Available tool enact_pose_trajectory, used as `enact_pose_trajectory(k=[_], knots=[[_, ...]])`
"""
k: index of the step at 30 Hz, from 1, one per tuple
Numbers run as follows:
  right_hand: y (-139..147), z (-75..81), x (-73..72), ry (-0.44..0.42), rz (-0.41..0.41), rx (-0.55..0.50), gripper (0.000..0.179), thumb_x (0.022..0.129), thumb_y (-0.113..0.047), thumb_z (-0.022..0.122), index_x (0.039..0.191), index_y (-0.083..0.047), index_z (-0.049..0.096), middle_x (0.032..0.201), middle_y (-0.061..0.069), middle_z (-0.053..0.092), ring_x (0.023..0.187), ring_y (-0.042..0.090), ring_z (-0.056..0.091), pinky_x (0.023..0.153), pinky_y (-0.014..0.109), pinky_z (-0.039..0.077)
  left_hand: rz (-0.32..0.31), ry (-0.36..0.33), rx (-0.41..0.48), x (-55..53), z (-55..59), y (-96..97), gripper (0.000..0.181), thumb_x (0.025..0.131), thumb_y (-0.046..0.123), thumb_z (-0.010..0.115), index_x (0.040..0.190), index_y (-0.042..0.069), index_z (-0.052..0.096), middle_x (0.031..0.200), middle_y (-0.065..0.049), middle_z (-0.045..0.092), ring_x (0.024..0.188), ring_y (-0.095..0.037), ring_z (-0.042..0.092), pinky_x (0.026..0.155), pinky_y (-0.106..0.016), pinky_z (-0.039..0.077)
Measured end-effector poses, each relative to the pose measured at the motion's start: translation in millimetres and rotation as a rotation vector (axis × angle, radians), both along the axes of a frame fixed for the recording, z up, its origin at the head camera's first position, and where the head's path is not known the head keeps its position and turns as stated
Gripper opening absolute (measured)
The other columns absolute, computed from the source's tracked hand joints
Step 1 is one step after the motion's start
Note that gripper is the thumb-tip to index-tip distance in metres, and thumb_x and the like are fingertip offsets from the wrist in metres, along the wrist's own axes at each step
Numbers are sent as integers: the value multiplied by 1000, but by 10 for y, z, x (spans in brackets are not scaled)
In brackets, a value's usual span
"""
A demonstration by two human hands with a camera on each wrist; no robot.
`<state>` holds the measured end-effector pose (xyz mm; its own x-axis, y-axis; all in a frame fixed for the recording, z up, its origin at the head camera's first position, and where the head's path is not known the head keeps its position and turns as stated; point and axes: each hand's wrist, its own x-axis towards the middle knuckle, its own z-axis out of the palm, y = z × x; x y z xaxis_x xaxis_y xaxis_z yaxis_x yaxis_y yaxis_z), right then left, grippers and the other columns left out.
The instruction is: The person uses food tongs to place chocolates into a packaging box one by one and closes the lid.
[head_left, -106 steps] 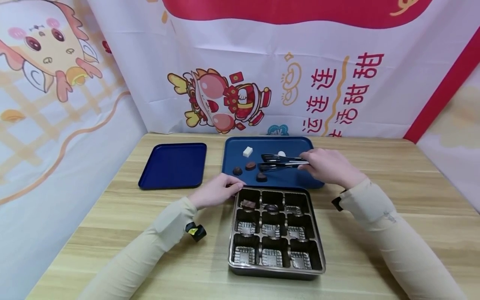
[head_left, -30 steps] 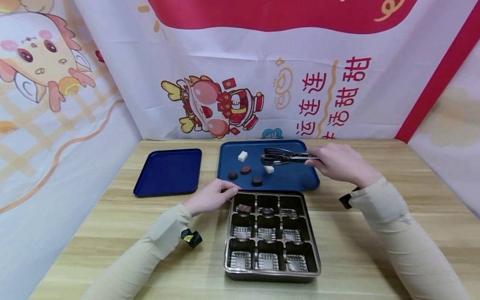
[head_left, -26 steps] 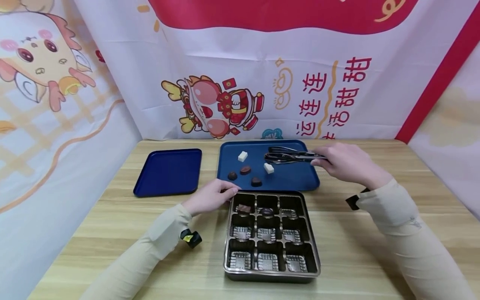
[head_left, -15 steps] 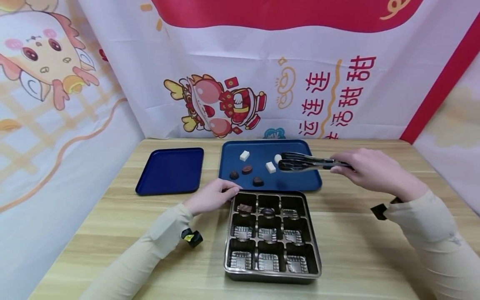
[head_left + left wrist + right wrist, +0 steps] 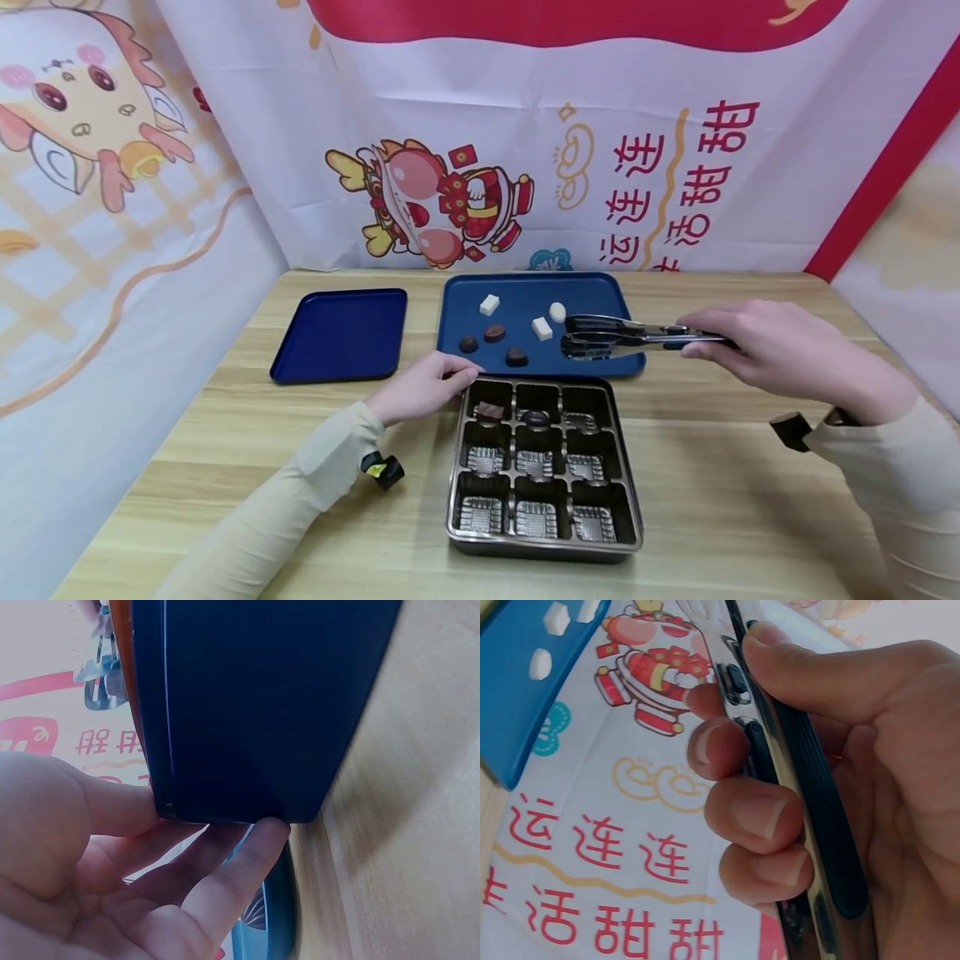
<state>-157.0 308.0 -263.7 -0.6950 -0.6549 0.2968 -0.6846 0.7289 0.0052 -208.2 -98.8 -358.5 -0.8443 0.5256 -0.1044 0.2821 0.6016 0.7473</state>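
Black-and-silver tongs [image 5: 637, 335] have moved right, gripped by the right hand [image 5: 787, 350], near the white oval piece [image 5: 557, 312] on the lighter blue tray [image 5: 585, 289]; glancing contact could roll it. Left hand [image 5: 425, 387] pinches the dark nine-compartment box [image 5: 543, 547].

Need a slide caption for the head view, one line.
Right hand holds tongs at a blue tray of white and brown pieces; left hand grips a nine-compartment box.

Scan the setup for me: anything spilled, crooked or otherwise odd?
Nothing looks spilled: the loose brown and white pieces all lie within the wider blue tray, and the divided box stands upright. One oddity: on the backdrop, the dragon figure and lettering run sideways, as if the cloth were hung turned.
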Motion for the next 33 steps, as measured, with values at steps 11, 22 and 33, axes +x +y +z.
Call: enact_pose_trajectory(k=[11,22,33], knots=[[-68,59,163,-58,-13,69,24,84,-25,79,107,-22,71,92,-18,62,75,2,58,67,38,53,-10,3,-3,-5,3,-3,32,105,24,50,126,8,67,113,-4,66,53,-14,38,57,-35,41],[-122,65,208,-182,-30,139,13,89,-28,75,90,-33,63,74,-23,46,63,-3,43,57,27,41,-18,9,-8,-13,18,-12,33,105,24,49,128,8,66,81,-1,59,47,-13,34,56,-34,39],[-155,44,197,-224,-29,158,22,91,-29,72,81,-35,53,65,-21,38,59,-3,40,55,27,36,-19,1,4,-13,3,-16,32,105,24,49,127,8,67,74,-2,53,45,-12,33,53,-33,39]])
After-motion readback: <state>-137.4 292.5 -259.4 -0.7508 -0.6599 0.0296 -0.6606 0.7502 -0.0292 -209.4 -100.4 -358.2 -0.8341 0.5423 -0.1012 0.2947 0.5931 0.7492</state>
